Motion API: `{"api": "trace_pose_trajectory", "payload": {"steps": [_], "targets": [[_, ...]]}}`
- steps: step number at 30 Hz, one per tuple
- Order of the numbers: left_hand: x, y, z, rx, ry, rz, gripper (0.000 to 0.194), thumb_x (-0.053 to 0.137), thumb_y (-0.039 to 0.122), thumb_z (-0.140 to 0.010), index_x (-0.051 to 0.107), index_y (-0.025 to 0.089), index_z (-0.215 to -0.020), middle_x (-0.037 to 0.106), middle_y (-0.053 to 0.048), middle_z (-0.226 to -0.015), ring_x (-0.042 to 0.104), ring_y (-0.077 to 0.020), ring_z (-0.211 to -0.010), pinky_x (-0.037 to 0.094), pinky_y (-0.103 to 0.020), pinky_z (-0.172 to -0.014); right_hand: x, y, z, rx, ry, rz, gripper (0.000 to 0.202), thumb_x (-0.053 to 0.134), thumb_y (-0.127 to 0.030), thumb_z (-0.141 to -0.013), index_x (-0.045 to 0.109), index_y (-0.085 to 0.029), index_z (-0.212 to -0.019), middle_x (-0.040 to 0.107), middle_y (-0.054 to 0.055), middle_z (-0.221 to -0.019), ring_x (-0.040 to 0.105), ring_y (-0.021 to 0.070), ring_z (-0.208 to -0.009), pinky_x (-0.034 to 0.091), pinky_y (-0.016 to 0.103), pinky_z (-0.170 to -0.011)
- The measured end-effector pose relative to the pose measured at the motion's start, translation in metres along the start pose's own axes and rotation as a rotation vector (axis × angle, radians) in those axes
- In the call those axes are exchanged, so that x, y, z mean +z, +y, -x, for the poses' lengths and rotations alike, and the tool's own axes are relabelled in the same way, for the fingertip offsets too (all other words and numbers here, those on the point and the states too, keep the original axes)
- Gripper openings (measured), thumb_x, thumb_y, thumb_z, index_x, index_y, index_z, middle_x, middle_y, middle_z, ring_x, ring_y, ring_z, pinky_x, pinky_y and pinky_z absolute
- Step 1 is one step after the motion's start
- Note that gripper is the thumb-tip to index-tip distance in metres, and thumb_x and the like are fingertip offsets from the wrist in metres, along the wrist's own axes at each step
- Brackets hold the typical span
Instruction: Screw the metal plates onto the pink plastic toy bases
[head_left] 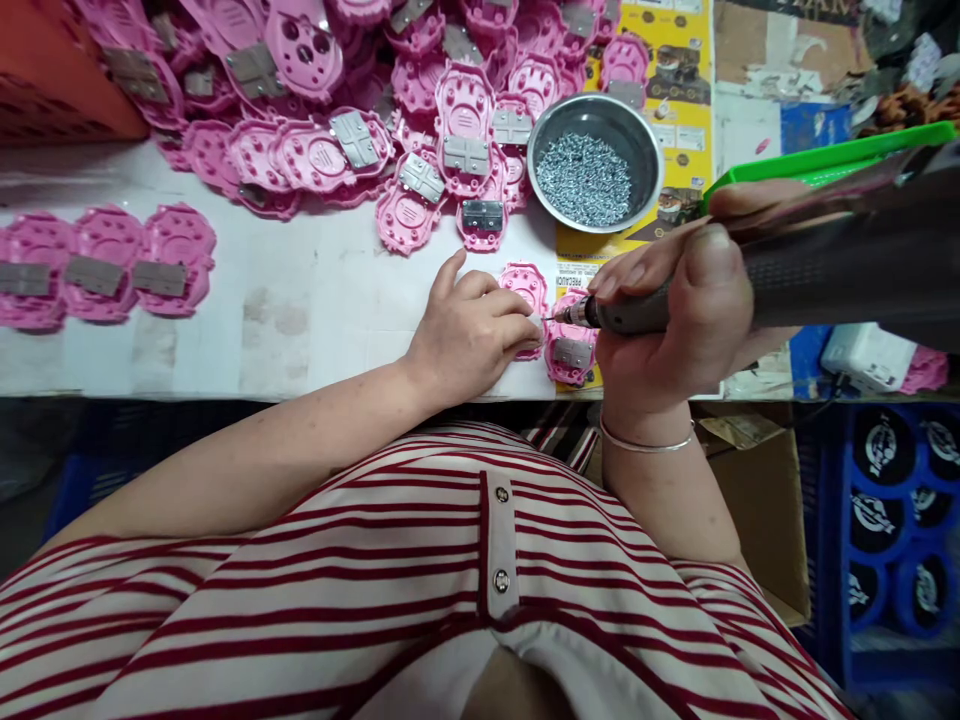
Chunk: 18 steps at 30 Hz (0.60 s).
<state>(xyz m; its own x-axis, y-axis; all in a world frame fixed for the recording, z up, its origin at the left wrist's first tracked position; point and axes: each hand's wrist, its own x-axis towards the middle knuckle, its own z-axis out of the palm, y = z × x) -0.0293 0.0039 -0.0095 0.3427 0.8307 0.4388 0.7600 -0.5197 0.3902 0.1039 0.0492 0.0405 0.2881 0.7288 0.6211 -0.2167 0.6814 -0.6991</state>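
Right hand (694, 300) wraps a dark screwdriver (825, 260), its tip just beside the left hand (461, 330), whose bent fingers hold a pink casing (526, 281) on the table (337, 340) near its front edge.

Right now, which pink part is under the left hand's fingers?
The pink part just left of the driver tip: only this one has fingers of the left hand over it.

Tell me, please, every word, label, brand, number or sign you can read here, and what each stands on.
"PRECAUC": on the yellow printed sheet, partly covered.
Other print on that sheet: too small to read surely.
Brown cardboard, top right: lettering cut off, unreadable.
Black discs, lower right: white lettering, too blurred to read.
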Motion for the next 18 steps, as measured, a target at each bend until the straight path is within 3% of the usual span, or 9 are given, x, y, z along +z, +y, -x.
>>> {"api": "trace_pose_trajectory", "payload": {"steps": [5, 11, 15, 18], "targets": [[-0.001, -0.001, -0.001, 0.006, -0.010, -0.007, 0.012, 0.068, 0.035, -0.091, 0.077, 0.030, -0.085, 0.075, 0.002, -0.095, 0.055, -0.0210, -0.092, 0.031, -0.063, -0.112, 0.001, 0.004, 0.001, 0.019, -0.040, 0.021, 0.024, 0.071, -0.041, -0.081, 0.063, -0.025, -0.096, 0.050, -0.008, -0.067, 0.041, 0.0026, -0.038, 0.044, 0.020, -0.037], [0.000, -0.001, 0.000, 0.012, 0.000, -0.016, 0.014, 0.067, 0.036, -0.092, 0.077, 0.029, -0.086, 0.074, 0.001, -0.106, 0.057, -0.0216, -0.096, 0.032, -0.061, -0.112, 0.006, 0.001, -0.001, 0.021, -0.008, 0.022, 0.019, 0.071, -0.039, -0.081, 0.064, -0.025, -0.092, 0.057, -0.005, -0.076, 0.043, 0.0024, -0.039, 0.043, 0.021, -0.038], [-0.003, -0.001, 0.001, 0.017, 0.061, 0.030, 0.018, 0.068, 0.043, -0.091, 0.078, 0.030, -0.086, 0.068, -0.001, -0.126, 0.057, -0.0241, -0.109, 0.029, -0.060, -0.114, 0.008, -0.010, -0.004, 0.021, 0.035, 0.065, 0.021, 0.074, -0.043, -0.079, 0.063, -0.028, -0.089, 0.043, -0.009, -0.058, 0.039, 0.0040, -0.036, 0.037, 0.021, -0.034], [-0.008, 0.000, 0.001, -0.027, 0.130, 0.064, 0.019, 0.064, 0.044, -0.093, 0.078, 0.033, -0.087, 0.069, 0.000, -0.125, 0.057, -0.0243, -0.112, 0.026, -0.061, -0.115, 0.008, -0.020, -0.008, 0.034, -0.019, 0.033, 0.021, 0.073, -0.043, -0.080, 0.062, -0.027, -0.088, 0.037, -0.011, -0.050, 0.042, 0.0048, -0.035, 0.038, 0.019, -0.033]]}}
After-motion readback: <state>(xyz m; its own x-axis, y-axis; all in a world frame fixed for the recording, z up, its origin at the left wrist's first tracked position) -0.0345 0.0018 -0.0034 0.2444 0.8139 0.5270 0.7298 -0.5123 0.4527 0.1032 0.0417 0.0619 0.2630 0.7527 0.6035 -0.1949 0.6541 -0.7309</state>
